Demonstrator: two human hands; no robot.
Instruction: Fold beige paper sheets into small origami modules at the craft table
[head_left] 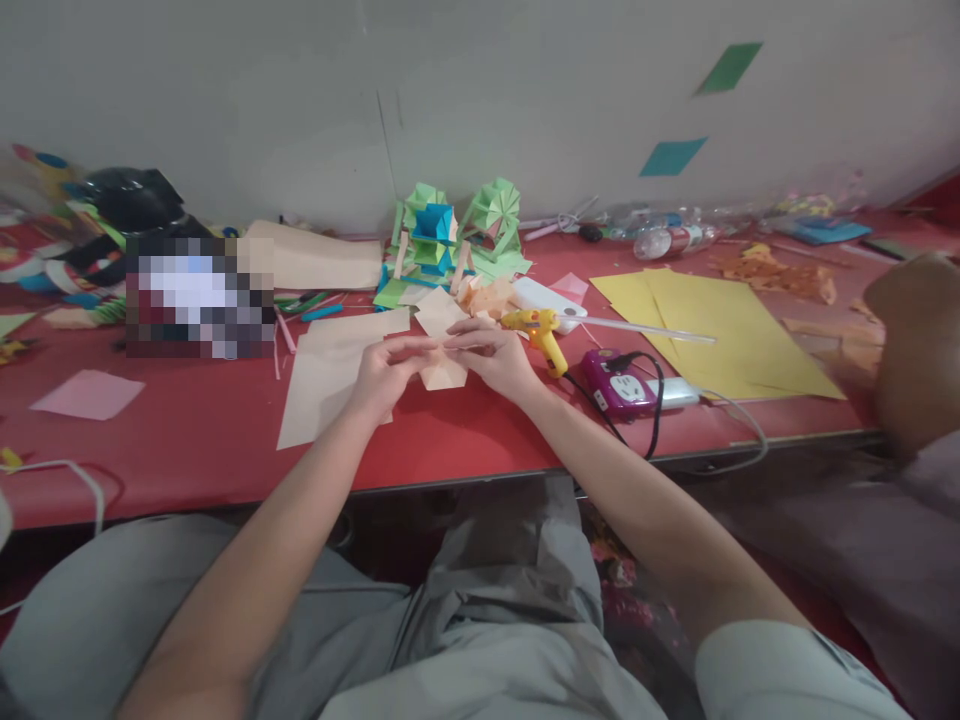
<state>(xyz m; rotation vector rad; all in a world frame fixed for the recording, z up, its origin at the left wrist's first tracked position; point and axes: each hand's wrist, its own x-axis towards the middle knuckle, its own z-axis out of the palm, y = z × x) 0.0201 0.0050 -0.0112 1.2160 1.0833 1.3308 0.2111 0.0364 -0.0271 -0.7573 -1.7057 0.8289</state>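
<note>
A small piece of cream paper (pixel 444 374), creased by folds, is held between my two hands above the red table. My left hand (pixel 386 372) pinches its left side, thumb below and fingers on top. From the other side my right hand (pixel 496 362) grips it, fingers stretched over the upper edge. Another cream paper square (pixel 441 312) lies just behind. Left of my hands are larger cream sheets (pixel 322 375), partly under my left hand. The yellow glue gun (pixel 541 335) with a clear glue stick rests right of my right hand.
Green and blue folded-paper models (pixel 435 235) stand at the back. A purple power socket (pixel 626 383) with cables sits at right, before yellow sheets (pixel 720 335). A pink paper square (pixel 88 394) lies at left. Plastic bottles (pixel 671 238) line the wall. Another person's arm (pixel 919 350) is at far right.
</note>
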